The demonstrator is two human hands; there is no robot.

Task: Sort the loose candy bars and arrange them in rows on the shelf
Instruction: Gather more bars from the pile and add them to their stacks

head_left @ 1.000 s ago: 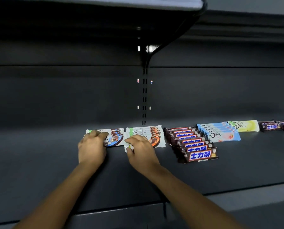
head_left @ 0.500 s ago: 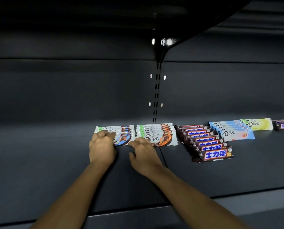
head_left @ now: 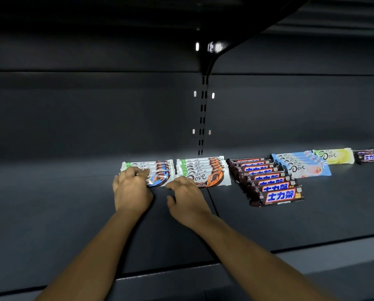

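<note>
On the dark shelf (head_left: 73,203) lie sorted rows of candy bars. My left hand (head_left: 132,187) rests with curled fingers on the left end of the blue-and-white Dove row (head_left: 157,170). My right hand (head_left: 187,197) sits just in front of the orange-and-white Dove row (head_left: 205,170), its fingertips at the front bar's near left edge, fingers loosely curled and holding nothing. To the right come a row of brown Snickers bars (head_left: 266,181), a row of light blue Dove bars (head_left: 303,166), one yellow Dove bar (head_left: 333,156) and loose dark Snickers bars (head_left: 370,156) at the far right.
The shelf's back wall has a slotted upright (head_left: 202,118) in the middle. An upper shelf bracket (head_left: 214,51) hangs overhead. A grey front lip (head_left: 312,257) runs along the shelf's near edge.
My right hand has drawn back from the orange Dove row toward the front edge. The left hand stays on the blue Dove row. The view shifted left.
</note>
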